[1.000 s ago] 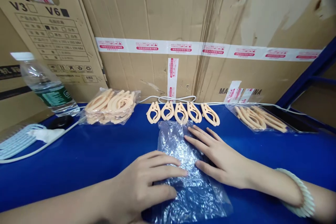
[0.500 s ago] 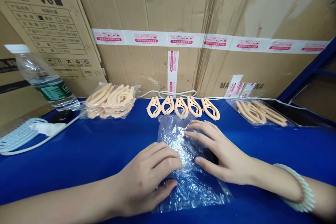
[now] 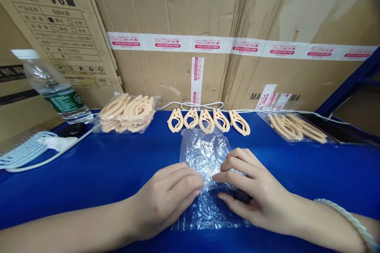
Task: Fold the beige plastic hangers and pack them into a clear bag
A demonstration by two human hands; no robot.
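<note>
A clear plastic bag (image 3: pixel 204 154) lies crinkled on the blue tabletop in front of me. My left hand (image 3: pixel 175 193) is closed at the bag's left side, thumb and fingertips pressed together on the film. On the right side, my right hand (image 3: pixel 252 189) rests with curled fingertips on the bag, and a gap shows between its thumb and forefinger. Just beyond the bag's far end stands a row of several beige folding hangers (image 3: pixel 207 121); the bag's top edge reaches the middle ones.
At the back left is a bagged stack of beige hangers (image 3: pixel 127 114), beside a water bottle (image 3: pixel 61 91) and a coiled pale-blue cable (image 3: pixel 28 152). Bagged hangers (image 3: pixel 292 126) and a dark flat device (image 3: pixel 335 128) lie at the right. Cardboard boxes (image 3: pixel 166 71) wall the back, with a white cord (image 3: pixel 252 110) along them.
My right hand has drawn nearer to me and its fingers have curled in. My left thumb has closed against the fingers. The bag's film has shifted and bunched between the hands.
</note>
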